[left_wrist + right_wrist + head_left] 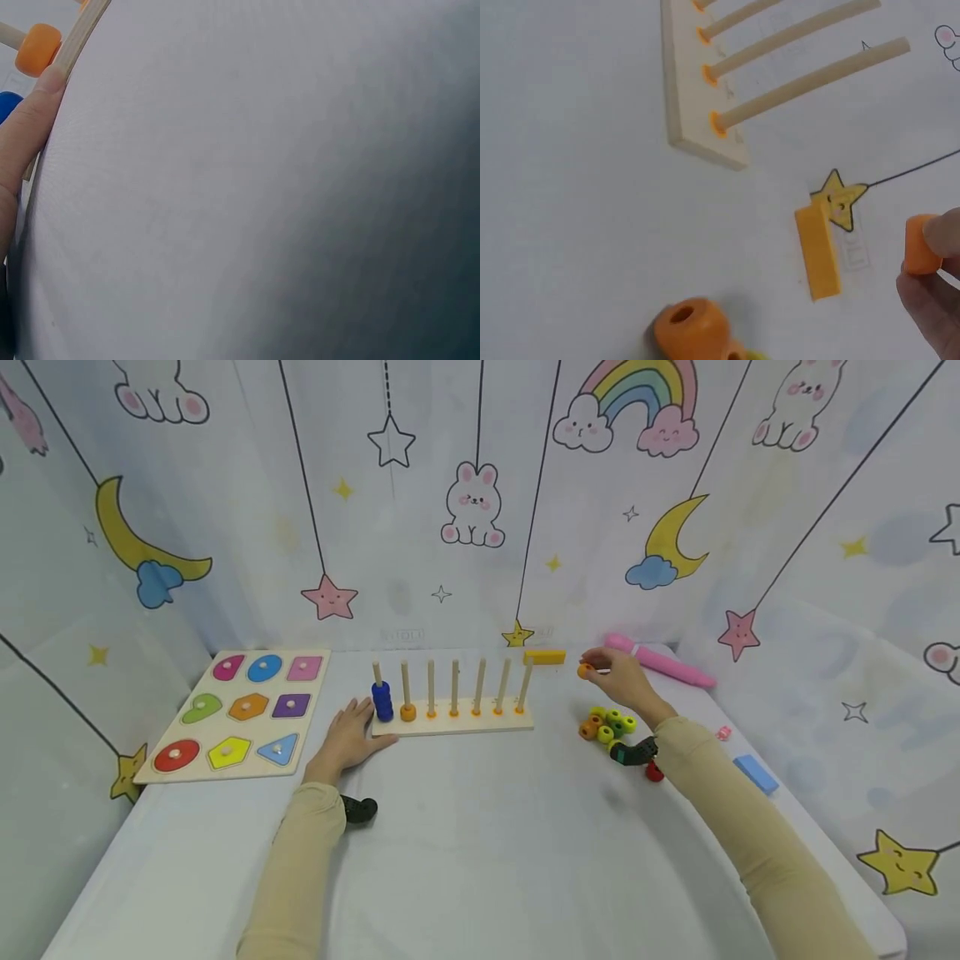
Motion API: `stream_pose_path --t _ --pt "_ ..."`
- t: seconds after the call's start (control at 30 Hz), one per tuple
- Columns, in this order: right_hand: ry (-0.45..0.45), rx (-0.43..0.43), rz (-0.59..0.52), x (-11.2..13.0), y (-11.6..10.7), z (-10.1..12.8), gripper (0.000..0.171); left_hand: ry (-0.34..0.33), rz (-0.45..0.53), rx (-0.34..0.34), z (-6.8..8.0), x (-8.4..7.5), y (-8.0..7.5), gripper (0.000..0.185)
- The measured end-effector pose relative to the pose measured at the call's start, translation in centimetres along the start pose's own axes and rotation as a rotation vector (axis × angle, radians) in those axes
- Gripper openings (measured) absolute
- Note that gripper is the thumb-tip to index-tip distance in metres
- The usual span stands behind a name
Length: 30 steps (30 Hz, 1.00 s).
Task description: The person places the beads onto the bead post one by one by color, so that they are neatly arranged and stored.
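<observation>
A wooden peg board [450,724] with a row of upright pegs stands mid-table. Several blue beads [382,703] are stacked on its leftmost peg, and one orange bead [407,713] sits at the bottom of the second. At the board's left end rests my left hand [348,743], its thumb [34,112] extended along the front edge. My right hand [618,677] pinches another orange bead [921,246] between thumb and fingers, raised to the right of the board. Below that hand lies a pile of loose orange, yellow and green beads [606,725].
On the left lies a shape puzzle board [247,714]. A yellow block [545,657] is behind the peg board's right end. Farther right are a pink stick-like toy [667,665], red beads [654,772] under the right wrist, a small pink piece [723,732] and a blue block [755,774].
</observation>
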State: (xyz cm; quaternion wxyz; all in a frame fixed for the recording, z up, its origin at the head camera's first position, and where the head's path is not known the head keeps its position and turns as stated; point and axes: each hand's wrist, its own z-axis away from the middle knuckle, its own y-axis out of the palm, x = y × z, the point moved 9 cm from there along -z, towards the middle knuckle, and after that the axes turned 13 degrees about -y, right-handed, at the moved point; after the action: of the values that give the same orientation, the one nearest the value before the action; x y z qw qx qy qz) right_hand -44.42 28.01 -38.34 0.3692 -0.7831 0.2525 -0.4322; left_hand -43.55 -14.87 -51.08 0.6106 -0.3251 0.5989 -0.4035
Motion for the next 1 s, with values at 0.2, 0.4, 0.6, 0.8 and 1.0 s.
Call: stream_pose_path --t 0.2,0.4,0.6,0.8,1.0 --pt "-0.042 -0.061 -0.024 2.9 0.5 -4.0 0.032 -0.002 0.005 0.003 0.1 0.2 0.0 0.089" --pt "-0.154 -0.117 -0.071 6.6 1.7 -7.3 0.030 -0.010 0.006 0.016 0.1 0.1 0.1 0.091" --pt "-0.277 -0.118 -0.117 11.0 4.1 -10.1 0.028 -0.004 0.003 0.003 0.0 0.0 0.2 0.091" --pt "-0.355 -0.038 -0.167 16.0 7.8 -12.2 0.030 0.006 -0.004 -0.013 -0.2 0.2 0.2 0.091" --pt "-0.400 0.031 -0.216 19.8 11.6 -13.1 0.028 0.012 0.020 -0.018 0.0 0.1 0.0 0.095"
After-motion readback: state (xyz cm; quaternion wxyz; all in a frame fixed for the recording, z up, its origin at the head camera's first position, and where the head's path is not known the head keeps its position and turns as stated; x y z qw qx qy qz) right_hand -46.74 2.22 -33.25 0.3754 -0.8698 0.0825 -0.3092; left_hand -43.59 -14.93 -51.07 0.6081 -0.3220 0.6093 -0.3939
